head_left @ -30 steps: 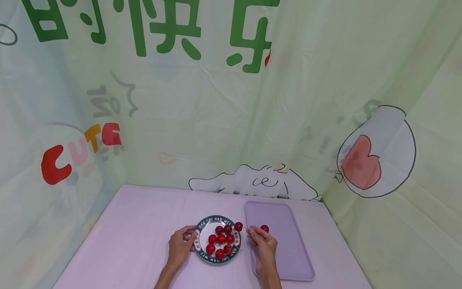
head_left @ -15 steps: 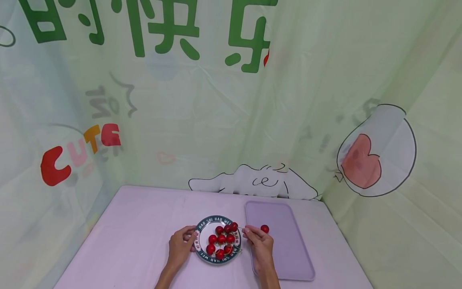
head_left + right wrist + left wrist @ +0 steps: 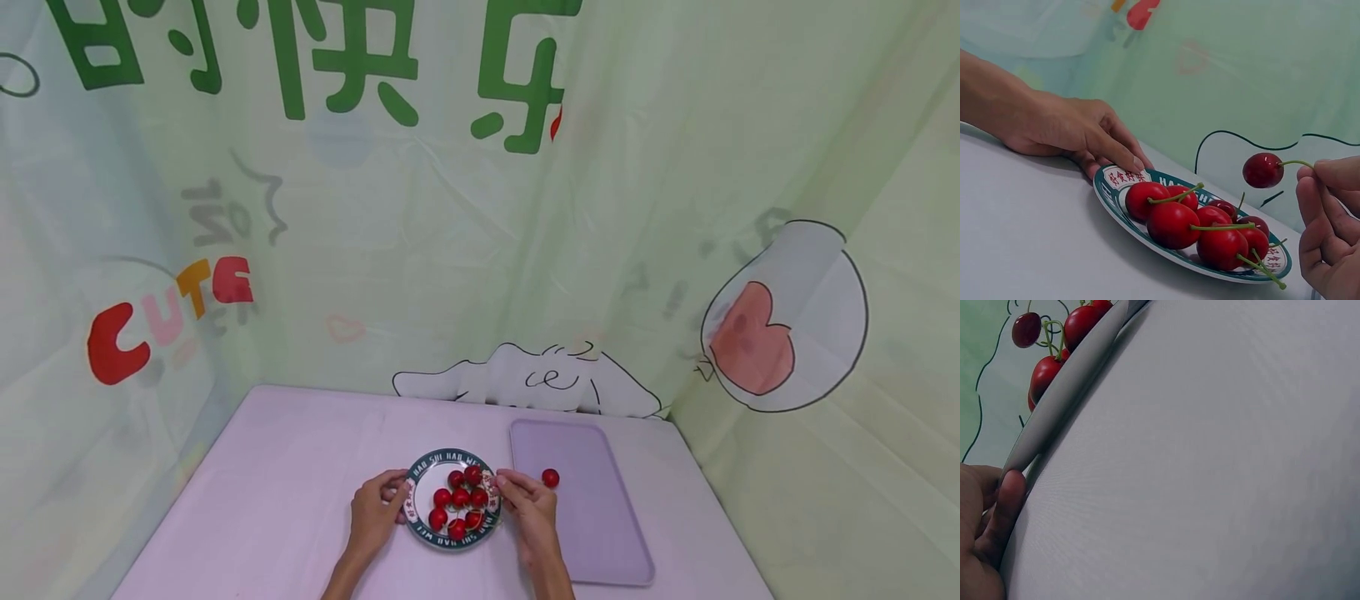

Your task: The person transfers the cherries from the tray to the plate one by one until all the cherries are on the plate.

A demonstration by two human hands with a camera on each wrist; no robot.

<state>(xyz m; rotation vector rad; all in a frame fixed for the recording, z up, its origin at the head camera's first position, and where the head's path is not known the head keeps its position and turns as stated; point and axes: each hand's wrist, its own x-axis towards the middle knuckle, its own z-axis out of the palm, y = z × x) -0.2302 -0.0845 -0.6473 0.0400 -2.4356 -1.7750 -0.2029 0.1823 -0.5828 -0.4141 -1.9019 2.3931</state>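
Note:
My left hand (image 3: 372, 513) holds the left rim of a round white plate (image 3: 424, 485) with a dark green lettered border. In the right wrist view its thumb lies on top of the rim. Several red cherries (image 3: 1172, 225) with green stems sit on the plate, bunched away from that hand. My right hand (image 3: 534, 510) is at the plate's right edge and pinches the stem of one cherry (image 3: 1263, 170) between thumb and finger. That cherry hangs above the others, apart from them in the right wrist view. In the left wrist view, the plate is seen edge-on.
A purple rectangular tray (image 3: 603, 525) lies to the right of the plate, partly behind my right forearm. One cherry (image 3: 551, 478) rests on it. The table (image 3: 300, 467) has a pale cover, and a printed curtain (image 3: 450, 250) stands behind it and along both sides.
My right hand has moved left from over the tray's edge, carrying the cherry by its stem over the plate. The left hand and plate stay in place.

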